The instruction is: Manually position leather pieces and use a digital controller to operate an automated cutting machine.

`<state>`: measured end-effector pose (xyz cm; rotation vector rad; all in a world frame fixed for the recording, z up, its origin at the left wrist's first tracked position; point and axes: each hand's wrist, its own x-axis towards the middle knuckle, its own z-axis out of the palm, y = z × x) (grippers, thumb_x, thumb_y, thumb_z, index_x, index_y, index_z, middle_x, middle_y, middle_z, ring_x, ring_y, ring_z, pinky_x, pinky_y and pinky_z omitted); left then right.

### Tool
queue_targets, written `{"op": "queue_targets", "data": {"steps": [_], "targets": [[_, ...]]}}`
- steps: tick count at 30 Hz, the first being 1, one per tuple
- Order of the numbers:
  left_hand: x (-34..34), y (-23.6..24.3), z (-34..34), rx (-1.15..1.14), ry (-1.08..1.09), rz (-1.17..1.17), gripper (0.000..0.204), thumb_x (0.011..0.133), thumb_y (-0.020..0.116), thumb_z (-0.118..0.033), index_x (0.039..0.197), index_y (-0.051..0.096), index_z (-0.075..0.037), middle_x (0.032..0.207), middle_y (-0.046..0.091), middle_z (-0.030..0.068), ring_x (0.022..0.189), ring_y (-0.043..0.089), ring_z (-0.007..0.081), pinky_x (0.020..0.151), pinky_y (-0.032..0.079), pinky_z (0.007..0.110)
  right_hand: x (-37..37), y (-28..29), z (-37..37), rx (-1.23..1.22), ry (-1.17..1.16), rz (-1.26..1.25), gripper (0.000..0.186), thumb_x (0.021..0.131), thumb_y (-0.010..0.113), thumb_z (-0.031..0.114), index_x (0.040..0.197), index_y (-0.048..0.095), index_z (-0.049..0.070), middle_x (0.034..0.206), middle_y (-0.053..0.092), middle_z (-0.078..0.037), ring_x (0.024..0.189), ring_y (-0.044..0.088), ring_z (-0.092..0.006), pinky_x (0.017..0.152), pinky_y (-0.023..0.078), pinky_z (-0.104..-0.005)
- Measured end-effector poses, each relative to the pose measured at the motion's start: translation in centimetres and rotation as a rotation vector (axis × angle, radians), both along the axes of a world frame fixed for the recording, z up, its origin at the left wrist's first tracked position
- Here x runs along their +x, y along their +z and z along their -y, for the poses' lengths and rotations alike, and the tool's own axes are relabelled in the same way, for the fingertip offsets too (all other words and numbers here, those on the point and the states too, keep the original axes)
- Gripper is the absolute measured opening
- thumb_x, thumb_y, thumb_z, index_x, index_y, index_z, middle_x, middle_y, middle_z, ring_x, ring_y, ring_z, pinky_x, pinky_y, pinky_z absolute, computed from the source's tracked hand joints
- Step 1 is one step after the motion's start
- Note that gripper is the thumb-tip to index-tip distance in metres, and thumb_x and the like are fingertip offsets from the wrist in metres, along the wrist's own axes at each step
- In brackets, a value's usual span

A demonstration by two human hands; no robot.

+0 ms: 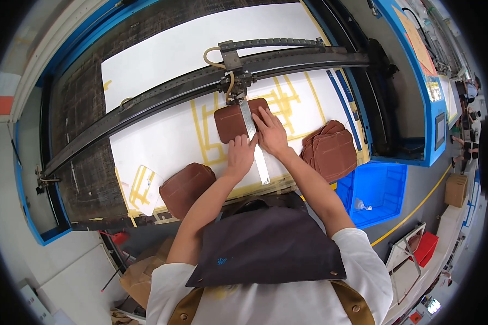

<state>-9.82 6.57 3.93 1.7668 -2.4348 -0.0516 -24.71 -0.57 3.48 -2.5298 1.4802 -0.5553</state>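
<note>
A brown rounded leather piece [231,123] lies flat on the white, yellow-taped sheet, under the dark machine beam. A metal ruler [262,167] lies across it, running from beneath the machine head down toward me. My left hand [240,157] rests at the piece's lower edge, fingertips on the leather and thumb side against the ruler. On the ruler's other side, my right hand [271,132] lies with its fingers stretched out and spread over the leather. Neither hand is wrapped around anything. Part of the leather is hidden beneath the ruler and right hand.
Stacks of brown leather pieces lie at left [187,189] and right [332,153]. A white taped template [145,189] is at far left. The machine head [236,84] hangs on its beam [162,102] just beyond my hands. A blue bin [384,187] stands at right.
</note>
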Motion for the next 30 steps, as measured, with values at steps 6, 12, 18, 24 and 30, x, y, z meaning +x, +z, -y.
{"op": "queue_targets", "data": {"steps": [6, 12, 18, 24, 30], "targets": [[0.1, -0.1, -0.1, 0.018, -0.016, 0.014, 0.055, 0.082, 0.052, -0.007, 0.136, 0.055, -0.017, 0.091, 0.052, 0.0087, 0.086, 0.049, 0.0249, 0.072, 0.037, 0.038, -0.5, -1.7, 1.6, 0.135, 0.003, -0.296, 0.056, 0.097, 0.046, 0.035, 0.149, 0.036, 0.014, 0.157, 0.029, -0.01, 0.143, 0.028, -0.0322, 0.115, 0.023, -0.0557], [0.3, -0.6, -0.4, -0.011, 0.006, 0.049, 0.049, 0.087, 0.051, -0.014, 0.136, 0.054, -0.017, 0.089, 0.051, 0.005, 0.085, 0.048, 0.0219, 0.072, 0.037, 0.037, 1.1, -1.0, 0.3, 0.251, -0.212, -0.465, 0.056, 0.099, 0.041, 0.035, 0.149, 0.035, 0.011, 0.157, 0.028, -0.009, 0.144, 0.026, -0.0318, 0.115, 0.02, -0.0563], [-0.3, -0.2, -0.1, -0.02, -0.004, 0.044, 0.046, 0.087, 0.049, -0.013, 0.133, 0.056, -0.015, 0.09, 0.051, 0.0057, 0.087, 0.049, 0.0227, 0.073, 0.037, 0.037, 0.6, -2.0, 2.6, 0.148, -0.008, -0.242, 0.054, 0.1, 0.039, 0.035, 0.151, 0.033, 0.016, 0.159, 0.025, -0.005, 0.146, 0.023, -0.0289, 0.117, 0.018, -0.0554], [-0.3, -0.6, -0.2, 0.004, 0.031, -0.078, 0.055, 0.08, 0.053, -0.007, 0.134, 0.056, -0.016, 0.091, 0.052, 0.0083, 0.087, 0.049, 0.0251, 0.073, 0.036, 0.039, -0.7, -1.8, 2.4, 0.197, -0.138, -0.386, 0.056, 0.1, 0.038, 0.033, 0.151, 0.032, 0.01, 0.158, 0.028, -0.004, 0.147, 0.02, -0.0287, 0.119, 0.011, -0.0532], [0.2, -0.3, -1.1, 0.016, 0.052, -0.107, 0.058, 0.08, 0.053, -0.007, 0.137, 0.054, -0.016, 0.091, 0.054, 0.009, 0.088, 0.05, 0.026, 0.075, 0.037, 0.039, -2.5, -0.2, -0.5, 0.127, -0.178, -0.033, 0.046, 0.088, 0.053, 0.012, 0.134, 0.053, 0.005, 0.14, 0.049, -0.019, 0.131, 0.047, -0.0312, 0.109, 0.035, -0.0487]]}}
